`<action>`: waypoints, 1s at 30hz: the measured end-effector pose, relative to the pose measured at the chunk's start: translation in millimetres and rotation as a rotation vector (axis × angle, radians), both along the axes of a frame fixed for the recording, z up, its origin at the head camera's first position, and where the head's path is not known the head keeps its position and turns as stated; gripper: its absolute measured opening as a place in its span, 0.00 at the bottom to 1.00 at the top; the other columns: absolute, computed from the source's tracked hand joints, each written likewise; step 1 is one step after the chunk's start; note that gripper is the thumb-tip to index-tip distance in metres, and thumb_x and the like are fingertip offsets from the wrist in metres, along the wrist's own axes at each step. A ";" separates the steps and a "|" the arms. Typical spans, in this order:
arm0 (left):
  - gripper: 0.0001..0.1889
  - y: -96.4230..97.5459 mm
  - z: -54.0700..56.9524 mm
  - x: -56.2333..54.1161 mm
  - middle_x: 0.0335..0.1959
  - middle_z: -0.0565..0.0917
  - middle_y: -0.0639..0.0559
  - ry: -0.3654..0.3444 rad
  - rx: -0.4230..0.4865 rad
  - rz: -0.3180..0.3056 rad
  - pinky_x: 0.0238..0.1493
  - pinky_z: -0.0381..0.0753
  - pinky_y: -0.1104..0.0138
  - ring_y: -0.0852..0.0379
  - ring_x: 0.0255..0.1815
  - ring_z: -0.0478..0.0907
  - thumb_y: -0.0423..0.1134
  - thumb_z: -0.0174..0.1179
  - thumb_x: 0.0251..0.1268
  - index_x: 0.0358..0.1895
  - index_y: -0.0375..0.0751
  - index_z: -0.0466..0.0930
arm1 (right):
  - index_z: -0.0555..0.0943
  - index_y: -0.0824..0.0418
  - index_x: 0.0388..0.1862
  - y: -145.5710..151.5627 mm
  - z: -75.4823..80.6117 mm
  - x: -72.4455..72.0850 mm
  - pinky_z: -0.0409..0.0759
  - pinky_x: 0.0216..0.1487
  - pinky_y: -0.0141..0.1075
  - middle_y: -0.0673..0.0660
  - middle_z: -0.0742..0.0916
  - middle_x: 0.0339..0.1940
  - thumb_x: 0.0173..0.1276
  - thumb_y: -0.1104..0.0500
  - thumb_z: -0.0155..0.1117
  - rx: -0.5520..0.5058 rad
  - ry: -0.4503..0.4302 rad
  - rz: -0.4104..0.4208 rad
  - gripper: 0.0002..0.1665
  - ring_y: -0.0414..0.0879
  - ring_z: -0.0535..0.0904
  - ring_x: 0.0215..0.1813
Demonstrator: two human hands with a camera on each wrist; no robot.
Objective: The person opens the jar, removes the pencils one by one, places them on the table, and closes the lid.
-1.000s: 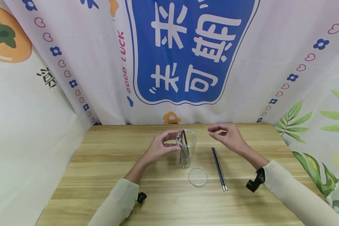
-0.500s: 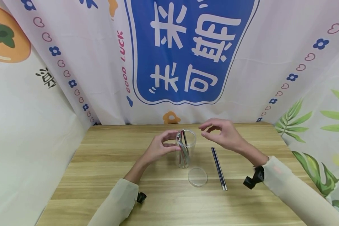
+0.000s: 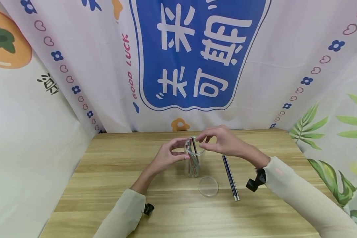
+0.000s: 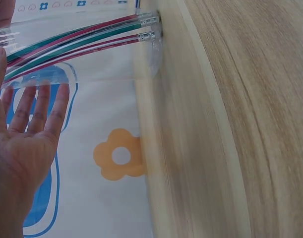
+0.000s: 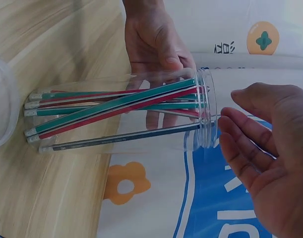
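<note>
A clear plastic jar (image 3: 200, 153) stands upright on the wooden table, with several green, red and striped pencils (image 5: 116, 108) leaning inside it. Their eraser ends rest at the bottom. One dark pencil (image 5: 116, 140) stands slightly apart from the others in the jar. My left hand (image 3: 168, 153) holds the jar near its top, thumb on one side and fingers on the other. At the jar's mouth is my right hand (image 3: 221, 142), its thumb and fingers loosely bent with a gap between them. Nothing shows in that gap in the right wrist view.
Two dark pencils (image 3: 231, 178) lie side by side on the table (image 3: 172, 211), right of the jar. A round clear lid (image 3: 208, 186) lies flat in front of the jar. Behind the table's far edge hangs a printed curtain (image 3: 154, 122).
My right hand has moved left from above the dark pencils to the jar's mouth. The left hand stays on the jar, and the lid and loose pencils have not moved.
</note>
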State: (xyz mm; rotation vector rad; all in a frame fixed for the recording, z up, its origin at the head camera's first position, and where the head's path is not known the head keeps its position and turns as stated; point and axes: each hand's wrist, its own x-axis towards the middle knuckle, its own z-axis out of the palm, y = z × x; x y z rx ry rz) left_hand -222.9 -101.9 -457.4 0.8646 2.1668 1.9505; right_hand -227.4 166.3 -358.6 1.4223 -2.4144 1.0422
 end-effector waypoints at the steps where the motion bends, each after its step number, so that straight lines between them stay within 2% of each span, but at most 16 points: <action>1: 0.32 0.0 -0.1 -0.2 0.66 0.82 0.40 0.000 -0.001 0.000 0.61 0.89 0.58 0.41 0.66 0.81 0.25 0.75 0.61 0.70 0.37 0.76 | 0.91 0.63 0.47 -1.8 0.4 -1.1 0.92 0.45 0.40 0.54 0.93 0.45 0.67 0.67 0.76 0.006 0.000 0.008 0.10 0.46 0.90 0.47; 5: 0.32 -0.4 -0.1 -1.3 0.65 0.83 0.39 0.001 0.005 -0.002 0.62 0.89 0.53 0.41 0.66 0.81 0.25 0.75 0.62 0.70 0.37 0.76 | 0.91 0.65 0.47 -8.6 1.9 -5.3 0.92 0.38 0.41 0.56 0.93 0.43 0.67 0.68 0.75 0.030 -0.011 0.044 0.10 0.44 0.89 0.42; 10: 0.32 -0.8 -1.2 -1.9 0.64 0.83 0.38 0.003 0.017 -0.006 0.62 0.88 0.49 0.40 0.66 0.81 0.23 0.75 0.61 0.69 0.36 0.76 | 0.91 0.65 0.46 -15.8 2.3 -10.5 0.92 0.40 0.39 0.58 0.93 0.42 0.67 0.68 0.74 0.068 -0.034 0.086 0.09 0.42 0.88 0.40; 20: 0.32 -0.3 -1.6 -0.8 0.64 0.83 0.39 -0.003 0.017 -0.009 0.62 0.88 0.50 0.42 0.66 0.82 0.24 0.75 0.61 0.69 0.37 0.76 | 0.91 0.63 0.45 -25.0 2.3 -12.5 0.91 0.41 0.33 0.54 0.93 0.43 0.66 0.69 0.76 0.144 -0.042 0.105 0.10 0.41 0.88 0.40; 26: 0.32 -0.4 -1.5 -0.6 0.64 0.83 0.39 -0.003 0.010 -0.010 0.62 0.89 0.55 0.43 0.66 0.81 0.26 0.75 0.62 0.70 0.37 0.76 | 0.91 0.63 0.45 -29.9 0.7 -13.7 0.92 0.42 0.35 0.54 0.94 0.43 0.66 0.68 0.75 0.173 -0.058 0.117 0.09 0.41 0.88 0.40; 30: 0.32 -0.5 -1.9 -1.1 0.64 0.83 0.41 -0.008 0.007 -0.007 0.62 0.89 0.56 0.43 0.66 0.81 0.26 0.75 0.62 0.70 0.38 0.76 | 0.92 0.61 0.44 -31.6 -0.7 -15.4 0.93 0.42 0.40 0.53 0.93 0.43 0.67 0.68 0.75 0.187 -0.064 0.119 0.08 0.40 0.88 0.40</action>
